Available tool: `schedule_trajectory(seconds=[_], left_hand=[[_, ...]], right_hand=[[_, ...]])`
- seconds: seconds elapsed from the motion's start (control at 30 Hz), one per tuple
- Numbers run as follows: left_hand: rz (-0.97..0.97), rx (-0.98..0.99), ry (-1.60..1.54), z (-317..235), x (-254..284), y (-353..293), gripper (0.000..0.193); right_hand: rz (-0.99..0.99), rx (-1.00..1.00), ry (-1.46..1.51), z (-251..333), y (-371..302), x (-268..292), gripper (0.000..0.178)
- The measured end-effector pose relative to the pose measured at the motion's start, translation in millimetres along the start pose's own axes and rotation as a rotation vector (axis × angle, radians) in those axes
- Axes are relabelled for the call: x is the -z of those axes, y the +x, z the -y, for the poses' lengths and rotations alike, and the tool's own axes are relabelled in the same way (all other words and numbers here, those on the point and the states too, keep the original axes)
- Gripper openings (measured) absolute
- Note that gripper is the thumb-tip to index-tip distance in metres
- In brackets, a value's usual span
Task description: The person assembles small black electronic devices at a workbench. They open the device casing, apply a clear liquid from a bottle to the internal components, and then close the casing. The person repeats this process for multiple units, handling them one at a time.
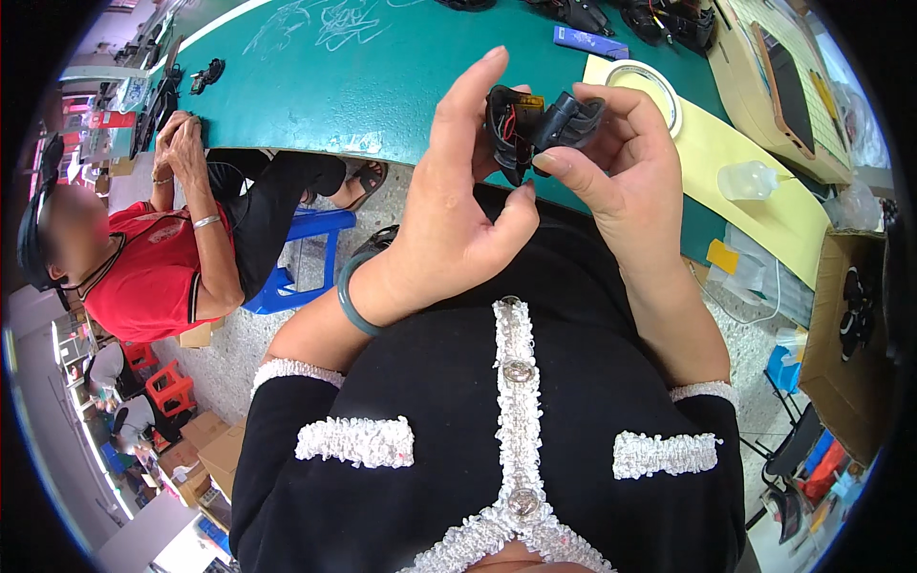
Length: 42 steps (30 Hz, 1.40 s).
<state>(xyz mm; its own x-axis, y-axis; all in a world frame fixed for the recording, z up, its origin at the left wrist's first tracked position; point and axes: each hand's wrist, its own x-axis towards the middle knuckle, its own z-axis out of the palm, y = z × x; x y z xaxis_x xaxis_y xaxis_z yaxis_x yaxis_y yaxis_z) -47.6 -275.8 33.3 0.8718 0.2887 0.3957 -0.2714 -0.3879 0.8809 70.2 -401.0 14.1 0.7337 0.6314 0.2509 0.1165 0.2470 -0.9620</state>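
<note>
Above the near edge of the green table, both hands work on a small black plastic device opened into two parts. My left hand (458, 196) has its fingers behind one part, a black shell (509, 134) with red wires and a yellow-orange piece inside. Its index finger stretches upward and its thumb is bent below the shell. In my right hand (635, 162) is the other part, a dark curved housing (569, 122) with a short cylinder along it, pinched between thumb and fingers. The two parts almost meet; whether wires join them I cannot tell.
On the green table (382, 81) lie a blue box (590, 42), black devices (669, 19) and a tape roll (676, 116). A clear bottle (747, 180) rests on yellow sheeting (798, 215). A cardboard box (841, 382) stands right; a seated person in red (143, 277) is left.
</note>
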Motion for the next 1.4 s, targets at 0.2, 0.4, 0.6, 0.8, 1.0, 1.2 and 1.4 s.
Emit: schedule_trajectory(seconds=[0.2, 0.4, 0.6, 0.8, 1.0, 1.2, 1.4], left_hand=[[0.012, 0.033, -0.036, 3.2, -2.6, 0.2, 0.075], [-0.048, 0.044, -0.005, 8.0, -7.8, 1.2, 0.065], [-0.077, 0.025, 0.107, 8.0, -8.1, 2.2, 0.053], [-0.031, 0.171, -0.035, 3.3, -7.3, 3.5, 0.051], [0.053, 0.396, -0.539, -8.6, 2.7, 9.4, 0.057], [0.083, 0.454, -0.762, -2.8, 10.1, 9.7, 0.052], [0.084, 0.440, -0.754, 0.4, 10.6, 8.7, 0.050]], right_hand=[[-0.032, -0.056, 0.021, 2.5, -3.5, -0.4, 0.060], [-0.020, -0.049, 0.000, 0.8, -6.3, 2.4, 0.059], [0.013, -0.051, 0.008, 3.8, -11.3, 5.1, 0.060], [0.046, -0.018, 0.045, 0.0, -18.1, 9.7, 0.062], [0.020, -0.089, 0.172, 0.7, -17.0, 13.7, 0.055], [-0.010, -0.128, 0.215, -0.9, -13.6, 16.6, 0.047], [-0.016, -0.176, 0.262, -1.3, -11.3, 17.0, 0.047]])
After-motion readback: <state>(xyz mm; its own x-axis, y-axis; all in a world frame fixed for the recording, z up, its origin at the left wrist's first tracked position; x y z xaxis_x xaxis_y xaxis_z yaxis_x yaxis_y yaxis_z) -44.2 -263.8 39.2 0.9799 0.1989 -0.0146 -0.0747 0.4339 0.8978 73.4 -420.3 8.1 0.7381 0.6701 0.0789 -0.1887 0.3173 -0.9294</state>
